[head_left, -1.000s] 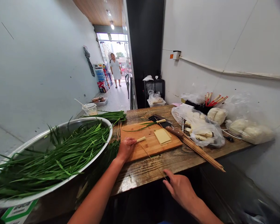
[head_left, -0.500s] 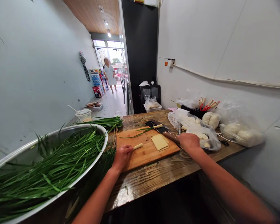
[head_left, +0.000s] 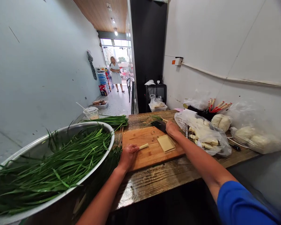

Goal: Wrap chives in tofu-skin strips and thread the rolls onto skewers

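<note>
Both hands rested on the board (head_left: 152, 147): left fingers (head_left: 131, 150) clamped the roll (head_left: 144, 146), its axis pointing right toward the right hand (head_left: 171, 127), closed on the cleaver (head_left: 159, 125) beyond.

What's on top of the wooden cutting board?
On the cutting board lie flat pale sheets and a pale roll held by the left hand. What lies under that hand is hidden.

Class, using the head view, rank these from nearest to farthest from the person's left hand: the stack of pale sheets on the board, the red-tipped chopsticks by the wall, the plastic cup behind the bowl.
Measured from the left hand:
1. Stack of pale sheets, just right, on the cutting board.
2. Plastic cup, far left, behind the metal bowl.
3. Red-tipped chopsticks, far right by the wall.
</note>
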`<state>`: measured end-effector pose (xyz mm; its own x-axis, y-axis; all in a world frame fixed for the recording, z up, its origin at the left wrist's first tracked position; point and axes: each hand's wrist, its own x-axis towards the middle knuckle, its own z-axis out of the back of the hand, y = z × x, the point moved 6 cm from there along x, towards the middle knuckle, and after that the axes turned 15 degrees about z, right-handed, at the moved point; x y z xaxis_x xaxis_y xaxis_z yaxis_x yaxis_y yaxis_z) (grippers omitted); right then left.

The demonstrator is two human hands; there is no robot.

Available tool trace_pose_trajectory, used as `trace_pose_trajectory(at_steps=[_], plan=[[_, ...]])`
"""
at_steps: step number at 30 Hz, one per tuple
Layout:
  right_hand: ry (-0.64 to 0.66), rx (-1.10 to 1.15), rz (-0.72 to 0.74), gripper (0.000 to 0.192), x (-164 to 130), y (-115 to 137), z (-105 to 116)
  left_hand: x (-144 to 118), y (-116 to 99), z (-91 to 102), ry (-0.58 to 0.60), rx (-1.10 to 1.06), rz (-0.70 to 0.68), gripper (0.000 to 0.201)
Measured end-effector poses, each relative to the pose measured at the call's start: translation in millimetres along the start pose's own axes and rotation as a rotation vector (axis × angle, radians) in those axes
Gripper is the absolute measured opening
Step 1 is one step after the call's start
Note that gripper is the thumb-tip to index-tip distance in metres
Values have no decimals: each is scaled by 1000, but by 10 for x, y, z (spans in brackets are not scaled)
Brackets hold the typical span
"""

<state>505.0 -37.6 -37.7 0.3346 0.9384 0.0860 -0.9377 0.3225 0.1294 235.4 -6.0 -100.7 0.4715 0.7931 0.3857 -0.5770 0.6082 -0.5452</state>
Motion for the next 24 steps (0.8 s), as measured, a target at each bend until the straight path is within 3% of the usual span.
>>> trace_pose_trajectory(at_steps=[3, 5, 6, 9, 13, 15, 18, 24], plan=[[-179, 40, -10, 36, -343, -156, 251, -3, 12, -9, 1, 1, 13, 22], [-481, 230, 86, 33, -791, -232, 434, -1, 20, -10, 6, 4, 23, 21], [-554, 338, 141, 35, -1049, -255, 450, 3, 23, -8, 11, 3, 28, 21], [-428, 636, 270, 38, -1775, -177, 201, 31, 18, -5, 57, -10, 24, 20], [-240, 828, 349, 32, -2436, 233, -303, 107, -8, 3, 174, -24, 4, 18], [-228, 838, 370, 30, -2544, 477, -480, 146, -14, 10, 233, -10, 5, 16], [-242, 788, 410, 26, -2481, 777, -614, 178, -28, 15, 309, 27, -10, 17], [-272, 737, 387, 19, -2149, 988, -697, 216, -30, 26, 390, 85, -63, 23]])
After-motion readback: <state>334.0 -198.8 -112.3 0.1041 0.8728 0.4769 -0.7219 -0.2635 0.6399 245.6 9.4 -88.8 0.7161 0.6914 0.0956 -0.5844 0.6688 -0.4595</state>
